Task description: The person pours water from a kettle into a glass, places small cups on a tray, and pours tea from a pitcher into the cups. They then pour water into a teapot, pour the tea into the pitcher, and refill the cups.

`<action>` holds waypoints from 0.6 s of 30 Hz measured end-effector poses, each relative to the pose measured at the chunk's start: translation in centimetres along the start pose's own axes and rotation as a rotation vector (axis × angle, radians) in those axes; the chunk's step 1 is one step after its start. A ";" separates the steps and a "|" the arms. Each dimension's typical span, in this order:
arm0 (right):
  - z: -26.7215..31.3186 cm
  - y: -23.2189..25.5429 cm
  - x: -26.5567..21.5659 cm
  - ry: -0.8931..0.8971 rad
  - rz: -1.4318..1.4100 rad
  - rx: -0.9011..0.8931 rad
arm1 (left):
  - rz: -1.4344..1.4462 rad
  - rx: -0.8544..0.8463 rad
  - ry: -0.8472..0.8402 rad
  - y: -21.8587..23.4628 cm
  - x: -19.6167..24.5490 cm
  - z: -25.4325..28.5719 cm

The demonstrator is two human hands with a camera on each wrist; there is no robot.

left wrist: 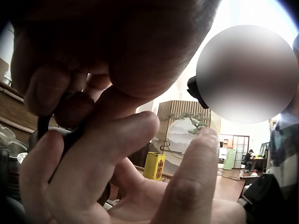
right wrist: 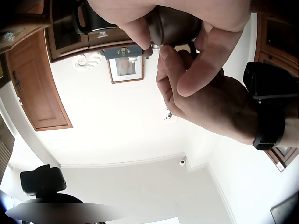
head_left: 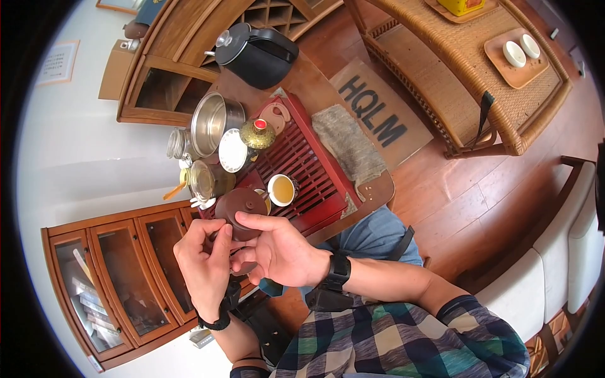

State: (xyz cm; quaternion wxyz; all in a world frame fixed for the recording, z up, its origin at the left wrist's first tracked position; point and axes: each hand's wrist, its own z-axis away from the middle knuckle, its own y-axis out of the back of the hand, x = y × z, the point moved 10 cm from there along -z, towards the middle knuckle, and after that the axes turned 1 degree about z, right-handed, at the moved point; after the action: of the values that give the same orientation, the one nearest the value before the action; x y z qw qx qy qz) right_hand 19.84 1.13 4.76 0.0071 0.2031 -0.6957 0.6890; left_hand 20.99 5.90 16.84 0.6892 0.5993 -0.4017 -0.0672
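Note:
Both hands are at a dark brown clay teapot (head_left: pixel 241 206), tilted with its knobbed lid on, over the near left of the red slatted tray (head_left: pixel 318 162). My right hand (head_left: pixel 287 255) holds it, palm up, thumb at its edge and fingers below. At its lower left edge, my left hand (head_left: pixel 203 264) has thumb and index fingertips brought together; the part they pinch is mostly hidden. A white cup (head_left: pixel 281 190) of amber liquid stands beside the pot, another partly behind it. The right wrist view shows the teapot (right wrist: pixel 173 27) between both hands.
Around the tray are a grey cloth (head_left: pixel 348 145), a black kettle (head_left: pixel 258 58), a steel pot (head_left: pixel 211 125), a glass jar (head_left: pixel 203 181), a white dish (head_left: pixel 232 151) and a gold-green lidded vessel (head_left: pixel 257 134). A wicker cart (head_left: pixel 498 110) stands at the far right.

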 end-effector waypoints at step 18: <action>0.2 -0.3 -0.5 0.043 0.126 0.004 | 0.193 0.120 0.035 0.5 -2.6 1.0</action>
State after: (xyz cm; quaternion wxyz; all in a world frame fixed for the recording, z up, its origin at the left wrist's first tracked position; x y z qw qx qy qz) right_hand 20.45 1.05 4.90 -0.0219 0.1439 -0.7054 0.6937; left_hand 18.42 6.82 15.99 0.6621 0.5991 -0.4490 0.0341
